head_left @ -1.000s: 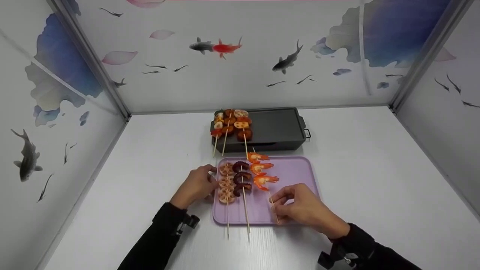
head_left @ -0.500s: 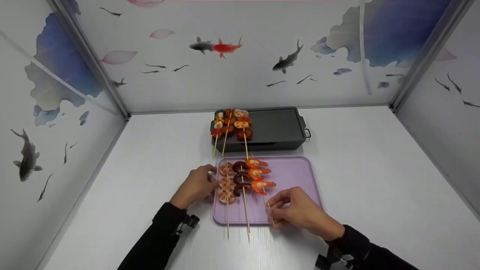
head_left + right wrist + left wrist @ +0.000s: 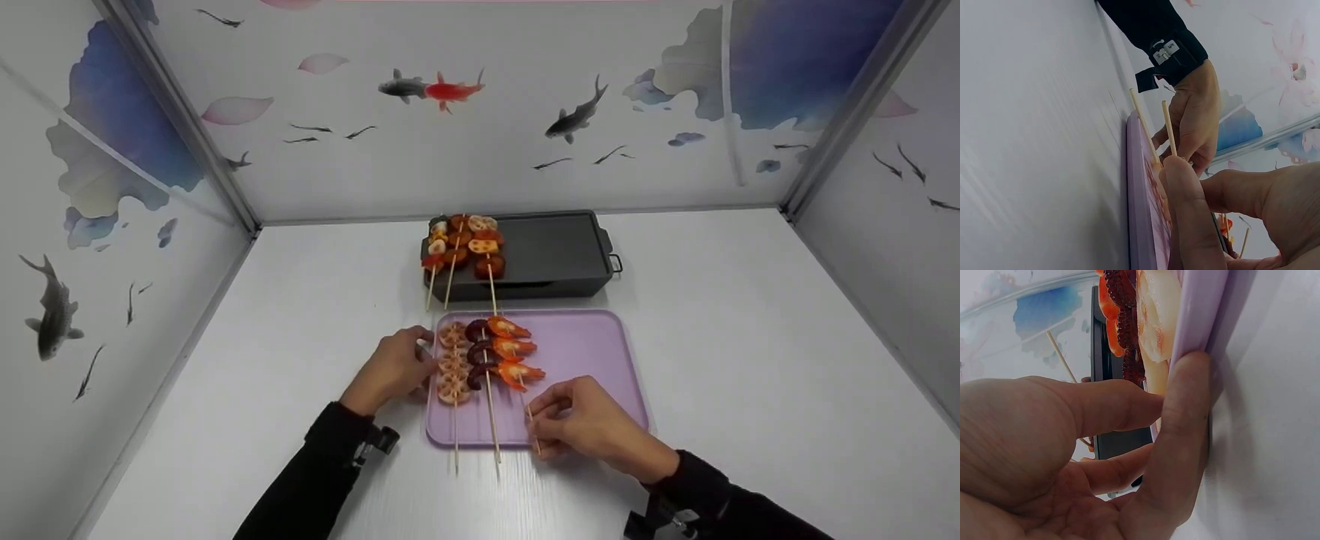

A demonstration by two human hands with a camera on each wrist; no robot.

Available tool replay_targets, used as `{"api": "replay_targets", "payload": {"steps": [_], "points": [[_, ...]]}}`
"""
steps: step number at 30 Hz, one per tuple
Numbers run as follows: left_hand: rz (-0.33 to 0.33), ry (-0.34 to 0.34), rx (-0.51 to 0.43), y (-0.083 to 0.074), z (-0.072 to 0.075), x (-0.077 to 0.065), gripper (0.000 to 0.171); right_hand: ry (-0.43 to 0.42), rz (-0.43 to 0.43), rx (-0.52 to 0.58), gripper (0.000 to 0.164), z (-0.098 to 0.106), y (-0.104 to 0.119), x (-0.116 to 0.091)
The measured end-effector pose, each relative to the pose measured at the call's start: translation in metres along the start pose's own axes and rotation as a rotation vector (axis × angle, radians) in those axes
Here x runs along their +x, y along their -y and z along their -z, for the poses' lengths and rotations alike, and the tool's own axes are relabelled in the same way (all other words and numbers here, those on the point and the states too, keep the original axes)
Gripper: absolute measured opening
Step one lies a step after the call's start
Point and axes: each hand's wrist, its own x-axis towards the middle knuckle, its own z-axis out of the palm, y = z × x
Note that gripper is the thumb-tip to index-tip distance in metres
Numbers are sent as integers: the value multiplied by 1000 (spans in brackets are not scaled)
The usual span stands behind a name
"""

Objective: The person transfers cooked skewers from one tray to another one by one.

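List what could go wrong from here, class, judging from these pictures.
The shrimp crowd the octopus and might catch and drag it. The right grip pinches the shrimp stick below the food, so it may twist. A skewer end overhanging the grill reaches toward the tray and could get knocked.

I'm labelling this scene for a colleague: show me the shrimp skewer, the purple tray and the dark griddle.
Shrimp skewer (image 3: 514, 349): head view, on its middle shrimp.
Purple tray (image 3: 585, 352): head view, on the bare part of its surface.
Dark griddle (image 3: 551, 244): head view, on its bare flat top.
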Motion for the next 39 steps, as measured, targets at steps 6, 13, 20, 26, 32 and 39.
{"api": "replay_targets", "payload": {"steps": [6, 13, 20, 26, 32, 39], "points": [[-42, -15, 14, 2, 0, 0, 45, 7, 5, 16, 26, -6, -1, 1], [-26, -10, 11, 2, 0, 0, 45, 3, 5, -23, 27, -7, -4, 3], [-13, -8, 2, 3, -1, 1, 45, 3, 46, -136, 28, -5, -4, 4], [0, 3, -13, 2, 0, 0, 47, 7, 97, -253, 25, -4, -2, 3], [0, 2, -9, 1, 0, 0, 47, 28, 104, -250, 25, -2, -1, 2], [-8, -5, 8, 1, 0, -1, 47, 4, 121, -283, 24, 2, 0, 2]]}}
